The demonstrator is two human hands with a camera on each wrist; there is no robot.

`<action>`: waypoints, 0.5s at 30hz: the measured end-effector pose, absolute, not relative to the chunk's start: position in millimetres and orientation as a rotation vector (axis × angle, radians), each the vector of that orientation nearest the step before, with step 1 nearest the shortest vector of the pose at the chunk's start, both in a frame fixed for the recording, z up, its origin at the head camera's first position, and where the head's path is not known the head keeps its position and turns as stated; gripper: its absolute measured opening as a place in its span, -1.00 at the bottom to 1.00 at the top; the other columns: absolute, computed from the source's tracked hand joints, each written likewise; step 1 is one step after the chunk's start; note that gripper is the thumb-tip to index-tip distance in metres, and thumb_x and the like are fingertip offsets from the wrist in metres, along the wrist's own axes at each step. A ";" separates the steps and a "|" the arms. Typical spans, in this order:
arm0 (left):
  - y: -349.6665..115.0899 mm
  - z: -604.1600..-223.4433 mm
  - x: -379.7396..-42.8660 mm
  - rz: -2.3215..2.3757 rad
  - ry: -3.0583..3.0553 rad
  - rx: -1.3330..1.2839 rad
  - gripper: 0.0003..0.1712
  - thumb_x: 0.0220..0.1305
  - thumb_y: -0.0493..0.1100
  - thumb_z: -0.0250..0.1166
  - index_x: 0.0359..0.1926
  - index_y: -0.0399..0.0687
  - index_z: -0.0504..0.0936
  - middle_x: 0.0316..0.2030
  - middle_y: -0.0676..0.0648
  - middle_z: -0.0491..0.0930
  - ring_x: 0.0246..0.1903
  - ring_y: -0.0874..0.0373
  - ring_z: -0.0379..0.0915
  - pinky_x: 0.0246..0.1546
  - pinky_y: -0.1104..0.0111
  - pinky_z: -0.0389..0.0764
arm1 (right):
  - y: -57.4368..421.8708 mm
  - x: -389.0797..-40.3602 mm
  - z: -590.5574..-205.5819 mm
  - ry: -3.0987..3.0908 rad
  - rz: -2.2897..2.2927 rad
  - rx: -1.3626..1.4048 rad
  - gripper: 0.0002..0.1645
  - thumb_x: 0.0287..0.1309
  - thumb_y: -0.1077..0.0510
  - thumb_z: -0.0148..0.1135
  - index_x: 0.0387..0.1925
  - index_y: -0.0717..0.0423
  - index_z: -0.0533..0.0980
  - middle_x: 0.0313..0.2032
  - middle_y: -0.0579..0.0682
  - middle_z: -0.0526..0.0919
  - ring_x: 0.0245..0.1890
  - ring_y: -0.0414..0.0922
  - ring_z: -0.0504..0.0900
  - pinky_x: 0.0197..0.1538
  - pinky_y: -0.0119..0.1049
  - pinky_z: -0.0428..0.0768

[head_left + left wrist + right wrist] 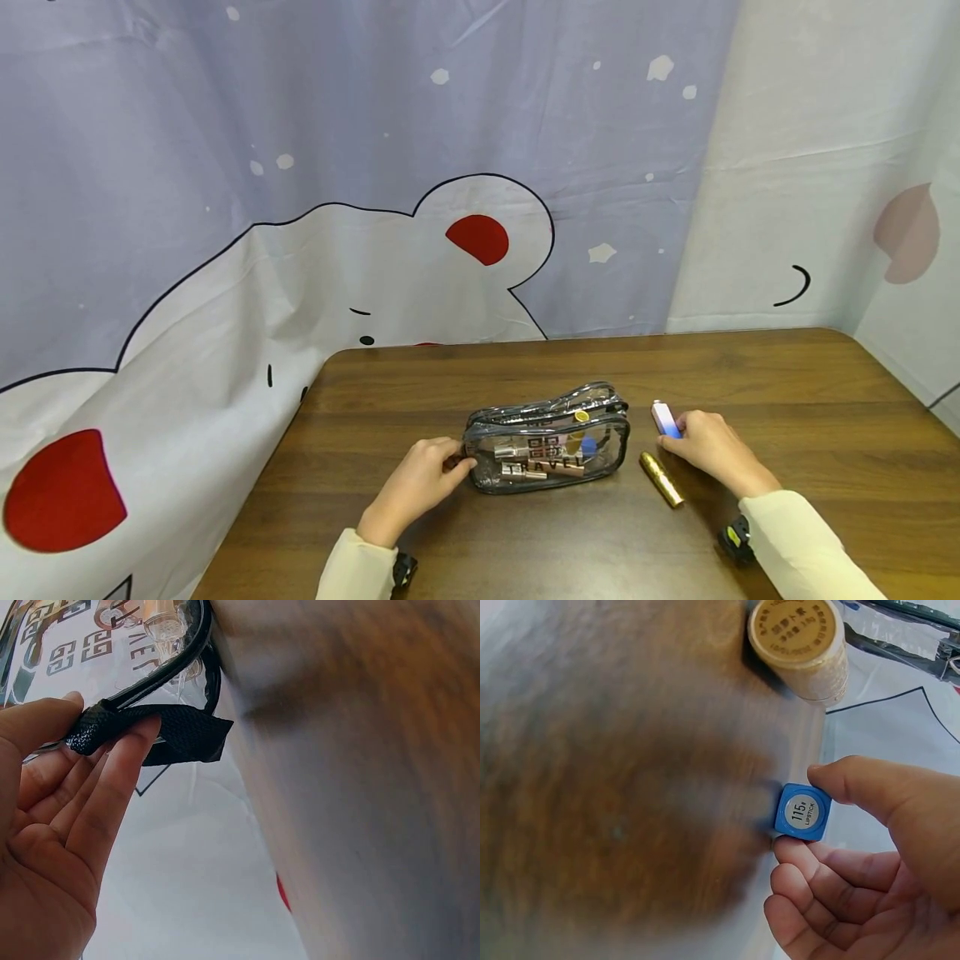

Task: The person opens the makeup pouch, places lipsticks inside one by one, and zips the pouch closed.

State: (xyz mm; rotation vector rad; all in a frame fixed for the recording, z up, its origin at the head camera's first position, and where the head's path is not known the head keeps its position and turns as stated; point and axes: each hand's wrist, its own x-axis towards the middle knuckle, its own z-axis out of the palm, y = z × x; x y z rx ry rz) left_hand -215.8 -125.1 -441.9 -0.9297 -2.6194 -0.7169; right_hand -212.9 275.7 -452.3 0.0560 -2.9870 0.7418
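Note:
A clear pouch [491, 483] with black trim and the word TRAVEL stands on the table, several lipstick tubes visible inside it. At its left end my left hand [429, 477] pinches the black fabric tab [176, 731] between thumb and fingers. To the right of the pouch, my right hand [716, 450] holds a lipstick [664, 418] with a pale, pinkish top and a blue base. The right wrist view shows its square blue end, labelled 115 LIPSTICK, between thumb and fingertips. A gold lipstick tube [662, 480] lies between the pouch and my right hand.
The brown wooden table [570, 550] extends around the pouch and both hands. Behind it hangs a lavender and white curtain [615, 167] with a cartoon print, which also runs along the left side. A yellow round charm [581, 416] shows at the pouch's upper edge.

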 end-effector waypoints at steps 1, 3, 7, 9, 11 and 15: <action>-125.1 -441.8 -215.9 -0.715 -2.621 -0.928 -0.75 0.11 -0.15 0.29 -0.62 0.06 0.44 -0.63 0.21 0.32 -0.65 0.40 0.18 -0.66 0.57 0.28 | 276.1 -212.9 -452.5 -2.986 0.741 0.053 -0.74 -0.05 0.04 0.25 -0.56 0.16 0.48 -0.67 -0.10 0.40 -0.65 -0.17 0.30 -0.59 -0.32 0.25; -125.3 -441.8 -215.8 -0.717 -2.624 -0.929 -0.75 0.12 -0.14 0.29 -0.62 0.05 0.44 -0.63 0.21 0.31 -0.65 0.41 0.17 -0.66 0.57 0.28 | 276.6 -213.0 -453.1 -2.981 0.737 0.047 -0.77 -0.06 0.06 0.25 -0.59 0.13 0.47 -0.69 -0.11 0.38 -0.65 -0.18 0.30 -0.59 -0.33 0.24; -125.7 -441.8 -215.6 -0.716 -2.633 -0.931 -0.73 0.13 -0.13 0.28 -0.63 0.05 0.41 -0.65 0.20 0.29 -0.66 0.41 0.14 -0.67 0.56 0.25 | 277.7 -212.0 -452.7 -2.967 0.739 0.045 -0.79 -0.10 0.08 0.23 -0.64 0.09 0.43 -0.72 -0.13 0.31 -0.67 -0.19 0.26 -0.61 -0.33 0.21; -125.7 -441.5 -215.4 -0.711 -2.636 -0.929 -0.72 0.13 -0.13 0.28 -0.64 0.05 0.40 -0.65 0.20 0.28 -0.66 0.41 0.13 -0.68 0.56 0.24 | 278.3 -211.3 -452.1 -2.963 0.746 0.042 -0.81 -0.11 0.09 0.22 -0.64 0.09 0.43 -0.74 -0.14 0.28 -0.68 -0.19 0.25 -0.61 -0.33 0.20; -125.6 -441.1 -215.4 -0.707 -2.637 -0.926 -0.71 0.13 -0.13 0.28 -0.64 0.06 0.39 -0.65 0.21 0.27 -0.67 0.41 0.13 -0.68 0.57 0.22 | 279.1 -210.6 -451.4 -2.963 0.749 0.038 -0.82 -0.11 0.10 0.21 -0.65 0.08 0.44 -0.74 -0.14 0.27 -0.68 -0.19 0.25 -0.62 -0.33 0.20; -125.5 -440.8 -215.5 -0.712 -2.635 -0.928 -0.70 0.13 -0.12 0.28 -0.65 0.06 0.38 -0.65 0.21 0.26 -0.67 0.41 0.12 -0.68 0.56 0.22 | 281.0 -210.3 -451.1 -2.962 0.747 0.041 -0.83 -0.11 0.11 0.20 -0.64 0.09 0.44 -0.75 -0.15 0.26 -0.69 -0.19 0.25 -0.62 -0.33 0.20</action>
